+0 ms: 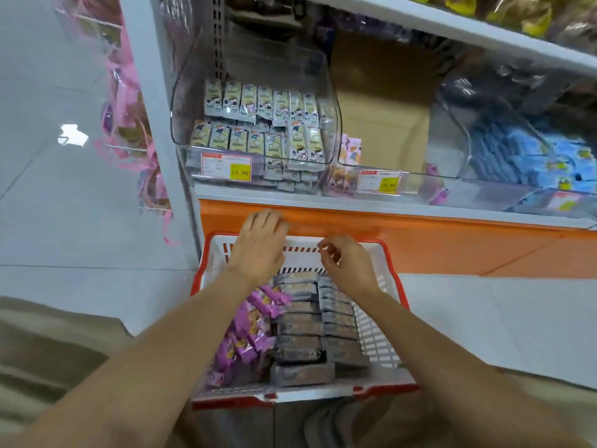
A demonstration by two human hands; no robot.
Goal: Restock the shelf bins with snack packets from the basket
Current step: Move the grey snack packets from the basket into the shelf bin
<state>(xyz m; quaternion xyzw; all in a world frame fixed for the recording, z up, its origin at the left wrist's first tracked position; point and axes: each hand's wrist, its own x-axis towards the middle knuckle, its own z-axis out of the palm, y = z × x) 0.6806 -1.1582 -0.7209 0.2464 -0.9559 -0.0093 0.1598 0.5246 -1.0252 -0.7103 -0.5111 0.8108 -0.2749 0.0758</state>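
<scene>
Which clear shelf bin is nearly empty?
The middle bin, holding only a few purple packets; the left bin is packed with cream packets and the right bin with blue packets.

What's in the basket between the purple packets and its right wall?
Two rows of grey packets lie there, between purple packets and basket wall, in the head view.

A red-rimmed white basket (376, 331) sits at 6 o'clock, with grey packets (300, 331) stacked at its centre and purple packets (248, 334) toward 9 o'clock. The left hand (258, 247) hovers flat over its 11 o'clock rim. The right hand (347, 263), loosely curled, is over 1 o'clock. A clear shelf bin (274, 69) stands at 12 o'clock.
</scene>
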